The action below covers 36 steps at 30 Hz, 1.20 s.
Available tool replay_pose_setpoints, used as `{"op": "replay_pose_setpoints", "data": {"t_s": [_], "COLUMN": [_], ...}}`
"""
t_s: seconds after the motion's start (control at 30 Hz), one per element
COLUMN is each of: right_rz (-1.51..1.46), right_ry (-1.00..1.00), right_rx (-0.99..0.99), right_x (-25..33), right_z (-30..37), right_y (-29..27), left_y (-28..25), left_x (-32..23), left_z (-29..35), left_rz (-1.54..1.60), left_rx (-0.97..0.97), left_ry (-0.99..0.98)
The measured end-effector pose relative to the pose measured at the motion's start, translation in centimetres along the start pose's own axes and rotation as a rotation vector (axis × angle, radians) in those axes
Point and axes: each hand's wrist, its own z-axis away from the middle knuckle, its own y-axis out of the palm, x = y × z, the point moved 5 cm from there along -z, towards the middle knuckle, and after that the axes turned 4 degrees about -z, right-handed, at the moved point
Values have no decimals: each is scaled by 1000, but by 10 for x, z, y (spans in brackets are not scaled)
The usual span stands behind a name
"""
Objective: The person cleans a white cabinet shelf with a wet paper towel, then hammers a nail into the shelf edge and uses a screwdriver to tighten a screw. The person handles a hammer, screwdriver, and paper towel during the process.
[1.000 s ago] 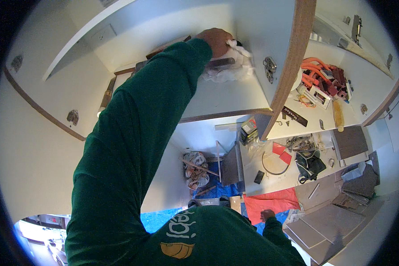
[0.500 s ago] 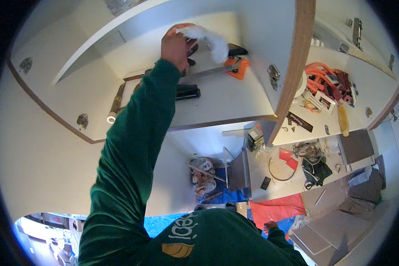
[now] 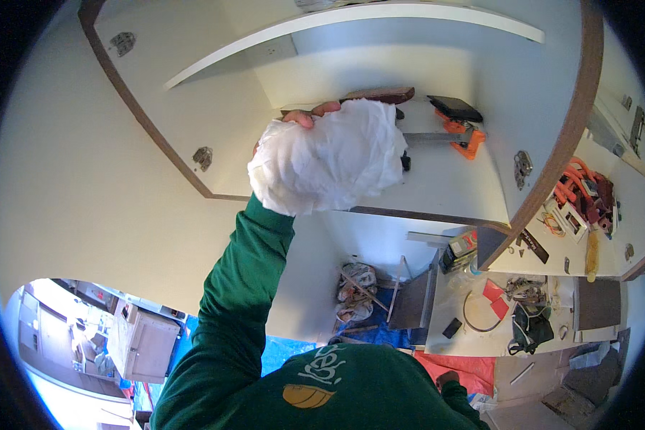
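The left hand (image 3: pixel 312 116) holds a bunched white wad (image 3: pixel 330 159) in front of the open cupboard (image 3: pixel 580 107). Its fingertips curl over the wad's upper edge, gripping it, while most of the hand is hidden behind. Whether the stuff is cloth or loose padding, I cannot tell. The right hand (image 3: pixel 448 378) hangs low near the red sheet (image 3: pixel 473 367), too small and dark to show how its fingers stand.

To handle the wad well, I would gather it fully into the palm so no end trails, and keep the wrist clear of the cupboard's front edge. The saw (image 3: pixel 471 147) lies on the cupboard floor just right of the wad, its blade pointing that way, so knuckles and loose folds are best kept off the teeth. The black case (image 3: pixel 455 108) sits just behind its orange handle.

Half a second ago the left hand was deep inside the cupboard, with a white strip trailing toward the saw. Now the wad is bundled and nearer the camera, and the whole view has shifted.
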Motion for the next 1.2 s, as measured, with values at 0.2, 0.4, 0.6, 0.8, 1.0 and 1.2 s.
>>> {"op": "replay_pose_setpoints", "data": {"t_s": [0.2,0.4,0.6,0.8,1.0,1.2], "right_rz": [-542,-217,-905,-908,-1165,-1170], "right_ry": [123,-32,145,183,315,385], "right_rx": [-227,-226,-514,-850,-823,-870], "right_x": [-25,14,9,-11,-20,-47], "right_z": [14,2,-14,-45,-53,-102], "right_y": [-8,-5,-14,-95,-216,-272], "left_y": [10,34,-30,-85,-44,-54], "left_x": [-4,29,92,142,148,161], "left_z": [40,130,251,393,398,432], "left_rz": [-527,-1130,-1719,-825,-935,-644], "left_rx": [-176,59,27,-694,-636,-695], "left_ry": [124,-442,-837,-1115,-1382,-1368]}}
